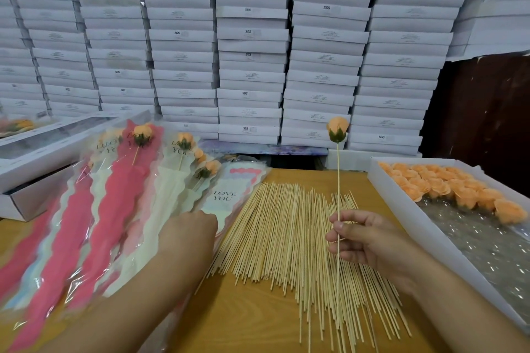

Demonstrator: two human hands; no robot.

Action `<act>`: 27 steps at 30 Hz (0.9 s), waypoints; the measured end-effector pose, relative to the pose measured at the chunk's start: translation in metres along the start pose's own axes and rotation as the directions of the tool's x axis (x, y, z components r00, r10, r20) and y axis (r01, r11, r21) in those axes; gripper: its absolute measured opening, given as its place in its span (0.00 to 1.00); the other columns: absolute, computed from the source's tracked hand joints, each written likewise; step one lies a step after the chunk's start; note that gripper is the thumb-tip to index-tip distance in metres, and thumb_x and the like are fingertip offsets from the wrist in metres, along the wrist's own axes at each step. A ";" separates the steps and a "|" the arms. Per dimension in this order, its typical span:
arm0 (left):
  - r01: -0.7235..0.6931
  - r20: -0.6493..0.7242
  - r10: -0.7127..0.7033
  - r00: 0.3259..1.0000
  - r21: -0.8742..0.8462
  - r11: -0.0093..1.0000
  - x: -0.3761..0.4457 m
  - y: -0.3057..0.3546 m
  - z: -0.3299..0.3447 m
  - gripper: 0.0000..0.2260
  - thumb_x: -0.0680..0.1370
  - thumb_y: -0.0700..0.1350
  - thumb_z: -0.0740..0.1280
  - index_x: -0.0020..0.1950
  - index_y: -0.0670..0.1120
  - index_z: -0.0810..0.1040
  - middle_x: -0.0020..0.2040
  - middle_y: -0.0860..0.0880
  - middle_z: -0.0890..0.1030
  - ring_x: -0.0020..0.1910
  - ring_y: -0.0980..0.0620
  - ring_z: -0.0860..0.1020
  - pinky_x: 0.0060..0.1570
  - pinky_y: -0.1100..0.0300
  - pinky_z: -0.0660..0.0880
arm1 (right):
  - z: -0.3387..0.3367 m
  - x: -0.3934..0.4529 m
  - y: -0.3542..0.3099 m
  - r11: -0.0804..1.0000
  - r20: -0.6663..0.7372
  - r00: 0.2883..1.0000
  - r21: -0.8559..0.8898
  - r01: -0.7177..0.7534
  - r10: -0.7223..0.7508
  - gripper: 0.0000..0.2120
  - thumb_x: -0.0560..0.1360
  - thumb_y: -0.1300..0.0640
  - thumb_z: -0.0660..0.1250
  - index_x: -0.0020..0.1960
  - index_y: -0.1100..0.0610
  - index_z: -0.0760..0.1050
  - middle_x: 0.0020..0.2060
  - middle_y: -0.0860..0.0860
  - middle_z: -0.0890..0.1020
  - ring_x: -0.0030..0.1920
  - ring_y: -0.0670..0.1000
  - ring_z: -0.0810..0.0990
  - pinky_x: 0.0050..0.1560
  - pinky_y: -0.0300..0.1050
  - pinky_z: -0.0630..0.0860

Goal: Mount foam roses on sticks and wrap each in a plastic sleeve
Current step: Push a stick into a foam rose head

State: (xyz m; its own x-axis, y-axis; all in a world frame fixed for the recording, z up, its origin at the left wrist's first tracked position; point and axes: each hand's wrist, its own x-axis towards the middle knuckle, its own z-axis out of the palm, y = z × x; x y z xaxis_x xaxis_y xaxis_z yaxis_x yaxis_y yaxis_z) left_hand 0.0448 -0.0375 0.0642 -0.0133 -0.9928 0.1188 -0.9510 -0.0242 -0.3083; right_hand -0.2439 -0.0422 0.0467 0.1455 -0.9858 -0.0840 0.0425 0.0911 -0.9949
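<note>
A thin wooden stick [338, 180] is pinched upright between the thumb and curled fingers of the right hand [370, 241]; one orange foam rose [338, 129] with green sepals is mounted on its top, well above the fingers. Directly beneath and behind that hand, a loose pile of bare sticks [286, 238], too many to be counted, is fanned across the wooden table [246, 321]. Beyond the right knuckles, a shallow white tray [401, 203] lined with shiny film is seen, with unmounted orange rose heads [447, 186] crowded into its far end.

The left hand [190, 231] is laid knuckles-up on a stack of empty plastic sleeves [226, 198] printed "LOVE YOU"; its fingertips are hidden, so whether anything is gripped cannot be told. Past that wrist, finished wrapped roses [114, 195] are overlapped in a heap; at least four blooms are visible through clear, wavy-edged sleeves with pink and cream panels. Farther left, two long white boxes [37, 157] are stacked. Behind everything, a wall of flat white cartons [252, 46] is piled in about seven columns.
</note>
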 end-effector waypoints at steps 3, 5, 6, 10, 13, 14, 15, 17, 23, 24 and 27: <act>-0.026 0.041 0.025 0.999 0.040 0.999 -0.008 0.003 -0.005 0.16 0.76 0.34 0.60 0.35 0.49 0.58 0.33 0.52 0.64 0.28 0.53 0.61 0.27 0.60 0.61 | -0.001 0.000 0.000 1.000 -0.001 1.000 -0.007 0.002 -0.002 0.07 0.79 0.63 0.67 0.56 0.62 0.78 0.41 0.58 0.86 0.38 0.53 0.86 0.33 0.41 0.81; -0.062 0.068 0.058 0.996 0.050 0.997 -0.020 0.009 -0.013 0.15 0.77 0.38 0.60 0.35 0.49 0.58 0.33 0.51 0.64 0.29 0.52 0.61 0.28 0.59 0.61 | -0.001 0.000 0.001 1.000 -0.001 1.000 -0.010 0.003 -0.003 0.07 0.79 0.63 0.68 0.57 0.61 0.78 0.41 0.58 0.86 0.38 0.53 0.86 0.34 0.41 0.81; -0.080 0.080 0.075 0.994 0.060 0.995 -0.026 0.013 -0.016 0.15 0.77 0.40 0.60 0.35 0.49 0.57 0.33 0.51 0.63 0.30 0.51 0.62 0.28 0.59 0.60 | -0.001 0.000 0.001 1.000 -0.002 1.000 -0.010 0.004 -0.004 0.07 0.79 0.63 0.68 0.57 0.61 0.78 0.41 0.58 0.86 0.38 0.53 0.86 0.34 0.41 0.82; -0.153 0.098 0.146 0.984 0.072 0.986 -0.052 0.031 -0.030 0.05 0.79 0.40 0.57 0.47 0.46 0.72 0.49 0.49 0.79 0.47 0.46 0.78 0.32 0.60 0.61 | -0.002 0.001 0.002 1.000 -0.005 1.000 -0.015 0.007 -0.007 0.07 0.78 0.62 0.68 0.56 0.61 0.79 0.41 0.58 0.86 0.39 0.53 0.86 0.34 0.41 0.82; -0.241 0.084 0.243 0.966 -0.037 0.970 -0.064 0.041 -0.027 0.11 0.82 0.44 0.58 0.61 0.48 0.76 0.60 0.47 0.80 0.60 0.43 0.79 0.46 0.56 0.70 | -0.003 0.001 0.003 1.000 -0.010 1.000 -0.019 0.007 -0.007 0.07 0.78 0.62 0.68 0.56 0.61 0.79 0.41 0.58 0.86 0.39 0.53 0.86 0.34 0.41 0.82; -0.279 0.076 0.289 0.954 -0.125 0.952 -0.066 0.042 -0.027 0.12 0.82 0.51 0.60 0.61 0.49 0.76 0.60 0.48 0.80 0.62 0.44 0.78 0.51 0.55 0.72 | -0.003 0.002 0.003 1.000 -0.012 1.000 -0.021 0.007 -0.007 0.07 0.78 0.62 0.68 0.56 0.61 0.79 0.41 0.58 0.86 0.39 0.53 0.86 0.34 0.41 0.82; -0.298 0.068 0.320 0.945 -0.225 0.928 -0.065 0.041 -0.025 0.17 0.79 0.61 0.61 0.60 0.51 0.77 0.59 0.50 0.81 0.62 0.47 0.77 0.54 0.55 0.73 | -0.002 0.002 0.003 1.000 -0.014 1.000 -0.023 0.007 -0.007 0.07 0.78 0.62 0.68 0.56 0.61 0.79 0.41 0.58 0.86 0.39 0.53 0.86 0.34 0.41 0.82; -0.248 0.063 0.304 0.951 -0.433 0.866 -0.060 0.040 -0.022 0.28 0.72 0.75 0.61 0.56 0.54 0.79 0.53 0.55 0.82 0.57 0.54 0.78 0.51 0.57 0.76 | -0.002 0.003 0.004 1.000 -0.017 1.000 -0.025 0.005 -0.005 0.06 0.79 0.63 0.68 0.55 0.60 0.79 0.40 0.57 0.86 0.38 0.52 0.86 0.33 0.40 0.81; -0.030 -0.020 0.023 1.000 -0.556 0.830 0.005 0.049 0.017 0.21 0.77 0.64 0.66 0.64 0.52 0.76 0.60 0.53 0.80 0.57 0.52 0.78 0.55 0.54 0.78 | -0.002 0.003 0.005 1.000 -0.019 1.000 -0.022 0.000 -0.001 0.07 0.78 0.62 0.69 0.56 0.60 0.79 0.41 0.58 0.86 0.38 0.53 0.86 0.33 0.39 0.80; -0.006 -0.007 0.002 1.000 -0.552 0.834 0.014 0.051 0.024 0.21 0.76 0.63 0.66 0.63 0.51 0.75 0.61 0.52 0.79 0.57 0.50 0.77 0.55 0.53 0.78 | -0.002 0.003 0.005 1.000 -0.018 1.000 -0.020 0.000 -0.001 0.07 0.78 0.62 0.69 0.56 0.60 0.79 0.41 0.58 0.86 0.38 0.53 0.86 0.33 0.40 0.80; 0.039 0.008 -0.042 0.999 -0.564 0.825 0.036 0.057 0.040 0.21 0.75 0.64 0.67 0.59 0.50 0.73 0.59 0.50 0.79 0.56 0.48 0.76 0.55 0.50 0.78 | -0.004 0.004 0.005 1.000 -0.016 1.000 -0.008 0.003 -0.003 0.07 0.78 0.63 0.69 0.56 0.61 0.79 0.41 0.58 0.86 0.38 0.53 0.86 0.32 0.40 0.80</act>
State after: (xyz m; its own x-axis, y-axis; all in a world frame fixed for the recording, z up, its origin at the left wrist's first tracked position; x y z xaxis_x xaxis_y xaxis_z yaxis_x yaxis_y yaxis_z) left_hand 0.0028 -0.0793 0.0133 0.0290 -0.9919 0.1240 -0.9593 0.0073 0.2824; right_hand -0.2469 -0.0462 0.0409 0.1300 -0.9881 -0.0822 0.0345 0.0874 -0.9956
